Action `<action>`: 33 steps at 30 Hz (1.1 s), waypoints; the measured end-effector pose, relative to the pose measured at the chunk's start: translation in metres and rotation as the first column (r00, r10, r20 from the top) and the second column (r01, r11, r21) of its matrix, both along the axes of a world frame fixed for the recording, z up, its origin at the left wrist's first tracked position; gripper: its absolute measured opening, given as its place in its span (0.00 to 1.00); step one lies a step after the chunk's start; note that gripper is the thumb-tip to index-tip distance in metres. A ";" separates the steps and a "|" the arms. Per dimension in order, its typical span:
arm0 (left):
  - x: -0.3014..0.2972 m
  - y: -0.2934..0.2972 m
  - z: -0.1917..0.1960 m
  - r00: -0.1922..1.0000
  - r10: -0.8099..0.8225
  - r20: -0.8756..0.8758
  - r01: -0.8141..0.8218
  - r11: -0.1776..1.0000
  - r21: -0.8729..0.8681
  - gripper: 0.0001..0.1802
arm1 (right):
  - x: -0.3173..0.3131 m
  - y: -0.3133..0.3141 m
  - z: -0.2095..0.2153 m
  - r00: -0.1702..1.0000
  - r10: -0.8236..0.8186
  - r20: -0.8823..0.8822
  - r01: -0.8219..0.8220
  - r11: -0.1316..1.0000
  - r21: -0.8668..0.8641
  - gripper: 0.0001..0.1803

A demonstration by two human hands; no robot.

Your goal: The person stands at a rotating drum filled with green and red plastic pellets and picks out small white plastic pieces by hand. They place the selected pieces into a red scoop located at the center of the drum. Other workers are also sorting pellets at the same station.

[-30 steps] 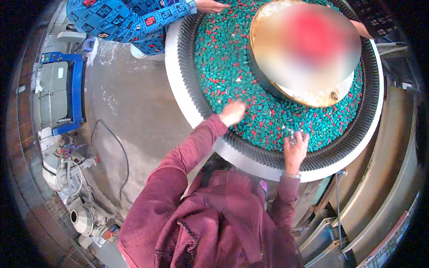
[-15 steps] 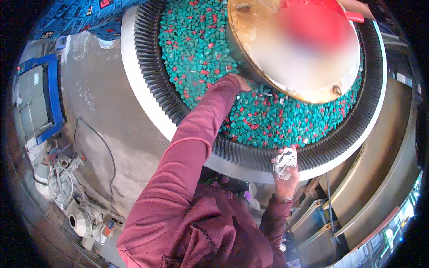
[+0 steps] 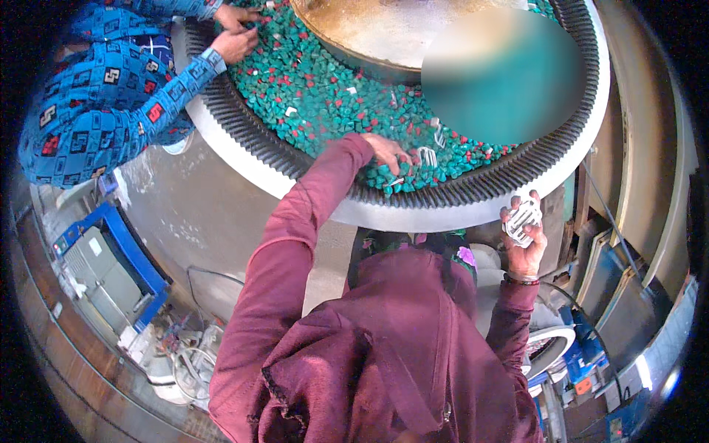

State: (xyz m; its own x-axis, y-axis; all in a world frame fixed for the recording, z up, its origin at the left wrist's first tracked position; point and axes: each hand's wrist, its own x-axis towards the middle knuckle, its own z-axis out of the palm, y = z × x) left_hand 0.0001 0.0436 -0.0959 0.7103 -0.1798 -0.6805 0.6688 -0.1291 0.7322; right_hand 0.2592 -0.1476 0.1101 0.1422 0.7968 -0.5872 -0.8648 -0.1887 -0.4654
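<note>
My left hand reaches into the round vibrating bowl, its fingers down among the teal and red stones, close to a small pale metal part lying on them. Whether it grips anything I cannot tell. My right hand is outside the bowl's white rim, held up and closed on a bunch of pale metal parts. My maroon sleeves and hood fill the lower middle of the view.
Another person in a blue patterned sleeve works at the bowl's far left with both hands in the stones. A brown centre dome rises in the bowl. A blue-framed machine stands on the floor at left.
My left hand drew back from near the centre dome to the stones by the near rim. My right hand with the metal parts stayed outside the rim. The view shifted.
</note>
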 end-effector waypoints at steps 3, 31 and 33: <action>-0.016 0.008 0.002 0.998 -0.046 0.053 0.057 0.969 -0.239 0.29 | -0.003 -0.008 -0.001 0.999 0.028 0.038 -0.026 0.999 -0.047 0.31; 0.141 -0.084 0.018 0.912 0.353 0.208 -0.409 0.756 0.511 0.20 | 0.063 0.050 0.029 0.872 0.317 0.373 -0.254 0.945 -0.208 0.28; 0.135 -0.070 0.032 0.887 0.412 0.210 -0.461 0.817 0.345 0.23 | 0.067 0.068 0.014 0.687 0.486 0.539 -0.428 0.871 -0.240 0.28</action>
State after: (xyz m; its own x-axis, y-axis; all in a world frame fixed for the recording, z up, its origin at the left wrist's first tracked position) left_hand 0.1354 -0.0267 -0.0634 0.7328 0.4199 -0.5355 0.6310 -0.1249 0.7656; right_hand 0.3264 -0.0796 0.1243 0.1015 0.8019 -0.5887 -0.2405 -0.5545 -0.7967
